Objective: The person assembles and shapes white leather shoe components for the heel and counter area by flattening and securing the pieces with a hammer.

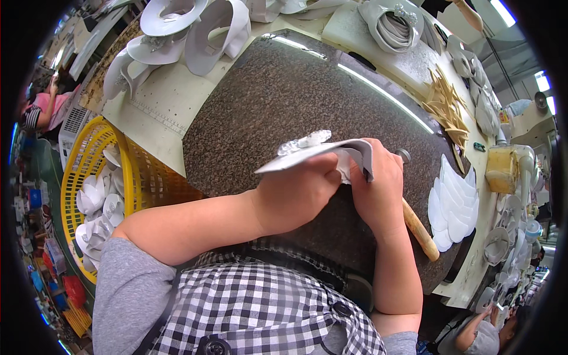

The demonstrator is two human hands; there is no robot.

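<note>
Two hands hold one white piece over one slab

Setting: workshop
Stone slab: beneath the hands
Yellow basket: white pieces, left of hands
Co-worker: far right, seemingly busy

The head view looks from the left one of two fisheye cameras on the person's head, steeply down and somewhat forward. The gingham apron lies near the lens at 6 o'clock; the left hand and right hand sit close, around the centre, the right one toward 3 o'clock. The tabletop reaches away toward 12 o'clock. The field is wide enough to catch a distant strip light at 2 o'clock, and straight edges bow near its round black border.
</note>
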